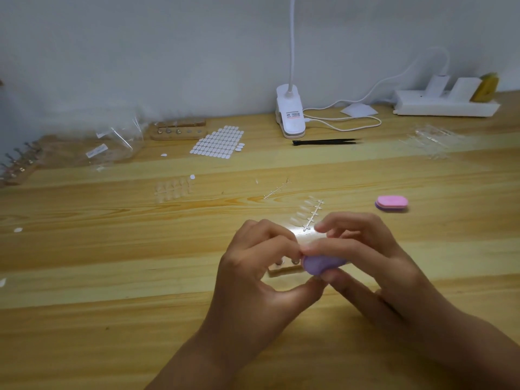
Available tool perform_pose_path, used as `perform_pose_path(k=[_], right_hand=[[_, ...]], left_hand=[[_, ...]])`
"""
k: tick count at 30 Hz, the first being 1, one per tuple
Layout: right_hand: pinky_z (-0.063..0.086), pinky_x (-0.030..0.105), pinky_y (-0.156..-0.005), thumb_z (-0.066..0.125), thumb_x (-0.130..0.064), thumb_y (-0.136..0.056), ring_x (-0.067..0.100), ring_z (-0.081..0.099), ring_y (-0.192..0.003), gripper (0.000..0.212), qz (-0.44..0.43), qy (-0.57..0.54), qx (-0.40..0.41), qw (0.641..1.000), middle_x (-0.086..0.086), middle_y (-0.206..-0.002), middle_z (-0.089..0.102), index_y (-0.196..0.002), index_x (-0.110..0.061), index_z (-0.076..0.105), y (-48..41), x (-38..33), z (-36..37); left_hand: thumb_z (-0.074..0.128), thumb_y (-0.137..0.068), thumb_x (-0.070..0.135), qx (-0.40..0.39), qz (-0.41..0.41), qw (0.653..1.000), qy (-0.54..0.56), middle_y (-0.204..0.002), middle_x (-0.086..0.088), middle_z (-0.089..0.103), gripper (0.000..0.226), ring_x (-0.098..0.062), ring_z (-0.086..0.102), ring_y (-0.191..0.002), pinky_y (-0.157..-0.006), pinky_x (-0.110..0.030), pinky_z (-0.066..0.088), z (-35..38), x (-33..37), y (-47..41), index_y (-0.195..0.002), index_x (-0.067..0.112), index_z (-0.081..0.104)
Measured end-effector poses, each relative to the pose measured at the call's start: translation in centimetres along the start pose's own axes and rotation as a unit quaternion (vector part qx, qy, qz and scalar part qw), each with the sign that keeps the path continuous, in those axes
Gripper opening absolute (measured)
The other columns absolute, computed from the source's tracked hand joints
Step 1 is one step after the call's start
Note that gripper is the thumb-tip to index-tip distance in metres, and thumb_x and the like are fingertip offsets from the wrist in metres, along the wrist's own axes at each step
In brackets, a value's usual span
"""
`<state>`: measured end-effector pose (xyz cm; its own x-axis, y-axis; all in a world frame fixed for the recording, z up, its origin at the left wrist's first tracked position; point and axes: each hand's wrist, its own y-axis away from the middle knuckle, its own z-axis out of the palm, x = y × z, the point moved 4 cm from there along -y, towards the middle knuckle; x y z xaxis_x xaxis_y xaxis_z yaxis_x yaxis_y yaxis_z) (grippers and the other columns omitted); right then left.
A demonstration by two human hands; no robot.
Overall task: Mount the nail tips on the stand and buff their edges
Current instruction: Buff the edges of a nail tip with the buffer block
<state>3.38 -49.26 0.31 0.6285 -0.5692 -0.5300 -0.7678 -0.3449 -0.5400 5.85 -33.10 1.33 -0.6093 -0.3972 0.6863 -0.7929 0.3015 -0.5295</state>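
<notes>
1. Wooden stand (282, 269) sits on the counter (112, 277), mostly hidden under both hands
2. Right hand (365, 257) has its grip closed round a purple buffer (323, 264), held right over the stand's right end
3. Left hand (259, 271) curls over the stand with its fingertips up against the buffer. Honestly can't tell if its grip holds anything, too blurry
4. Strip of clear nail tips (308, 213) lies just behind the stand
5. Pink buffer (391, 203) is behind and to the right of the stand, well apart
6. Sticker sheet (218, 142), black tweezers (326, 142) and clip lamp (289, 116) are all far behind the stand
</notes>
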Motion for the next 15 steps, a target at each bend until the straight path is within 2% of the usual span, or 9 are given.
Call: perform_pose_path(k=[2, 7, 10, 12, 15], right_hand=[[0.046, 0.028, -0.092, 0.056, -0.021, -0.096, 0.024, 0.056, -0.106, 0.028, -0.022, 0.03, 0.022, 0.999, 0.0, -0.119, 0.051, -0.123, -0.022, 0.064, 0.44, -0.33, -0.68], [0.048, 0.026, -0.091, 0.058, -0.016, -0.096, 0.017, 0.061, -0.106, 0.028, -0.027, 0.039, 0.045, 0.998, 0.004, -0.113, 0.062, -0.122, -0.011, 0.064, 0.15, -0.01, -0.99], [0.049, 0.028, -0.091, 0.059, -0.011, -0.095, 0.016, 0.063, -0.109, 0.026, -0.049, 0.031, 0.049, 0.997, 0.005, -0.116, 0.064, -0.119, -0.005, 0.067, 0.17, -0.43, -0.53], [0.051, 0.029, -0.09, 0.06, -0.01, -0.094, 0.017, 0.064, -0.109, 0.025, -0.05, 0.03, 0.051, 0.997, 0.006, -0.115, 0.065, -0.117, -0.004, 0.068, 0.17, -0.33, -0.68], [0.054, 0.032, -0.088, 0.061, -0.011, -0.093, 0.017, 0.066, -0.108, 0.025, -0.034, 0.031, 0.06, 0.997, 0.006, -0.114, 0.067, -0.116, -0.005, 0.068, 0.2, 0.11, -1.16]], left_hand=[[0.089, -0.061, 0.017, 0.004, -0.011, 1.0, 0.016, -0.084, 0.01, 0.062, 0.024, -0.016, 0.06, -0.085, -0.068, -0.025, 0.046, -0.01, -0.2, 0.02, -0.077, 0.016, 0.071], [0.087, -0.059, 0.017, 0.0, -0.025, 0.999, 0.021, -0.083, 0.013, 0.06, 0.027, -0.014, 0.059, -0.086, -0.07, -0.017, 0.043, 0.1, -0.34, -0.05, -0.078, 0.022, 0.069], [0.087, -0.061, 0.02, -0.007, -0.024, 1.0, 0.015, -0.083, 0.012, 0.06, 0.025, -0.015, 0.058, -0.086, -0.069, -0.025, 0.045, 0.12, -0.38, 0.04, -0.077, 0.021, 0.068], [0.087, -0.061, 0.02, -0.011, -0.03, 0.999, 0.021, -0.083, 0.013, 0.06, 0.025, -0.015, 0.059, -0.086, -0.069, -0.027, 0.045, 0.14, -0.31, 0.05, -0.077, 0.021, 0.067], [0.087, -0.058, 0.02, -0.007, -0.046, 0.998, 0.032, -0.083, 0.013, 0.059, 0.028, -0.015, 0.059, -0.087, -0.069, -0.02, 0.044, 0.1, -0.36, -0.04, -0.076, 0.024, 0.066]])
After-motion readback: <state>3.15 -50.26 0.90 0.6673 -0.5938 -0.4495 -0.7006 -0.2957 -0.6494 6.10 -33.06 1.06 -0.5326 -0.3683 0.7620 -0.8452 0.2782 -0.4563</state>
